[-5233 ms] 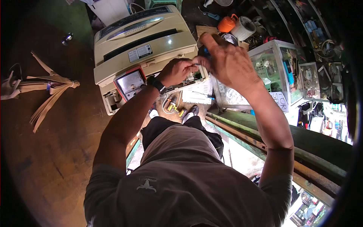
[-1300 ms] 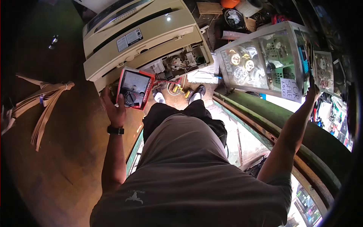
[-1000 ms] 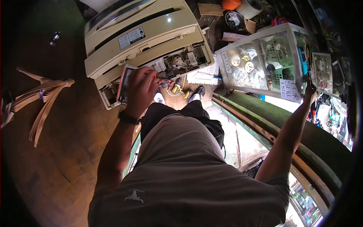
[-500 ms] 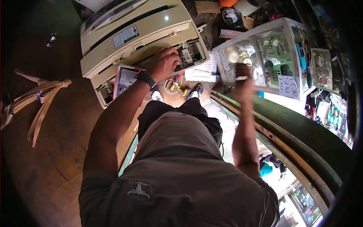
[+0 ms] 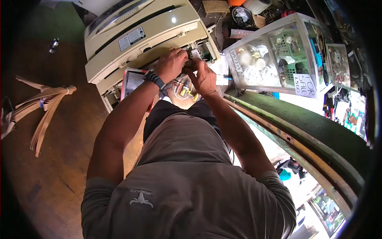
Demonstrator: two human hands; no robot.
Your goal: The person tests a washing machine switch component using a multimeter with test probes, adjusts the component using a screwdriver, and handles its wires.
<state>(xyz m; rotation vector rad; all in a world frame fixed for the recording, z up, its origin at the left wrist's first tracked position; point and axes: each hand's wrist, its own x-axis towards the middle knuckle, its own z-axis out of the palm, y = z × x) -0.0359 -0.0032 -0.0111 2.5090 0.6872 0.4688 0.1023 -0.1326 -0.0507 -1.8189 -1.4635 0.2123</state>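
Note:
A cream machine panel with an open compartment along its near edge lies in front of me. Over that compartment, my left hand has its fingers bent down among the parts. My right hand is beside it, fingertips pinched close to the left ones; what they hold is too small and hidden to name. White fittings and a green wire show just right of the fingertips. The red-framed meter rests at the compartment's left end, partly behind my left wrist.
A glass case with a FOR SALE sign stands at the right, above a green ledge. Bundled tan straps lie on the brown surface at left. A yellow tool is below, near my feet.
My right hand has come from the glass case at the right to the compartment, beside my left hand. My left hand has moved from the meter to the inner parts.

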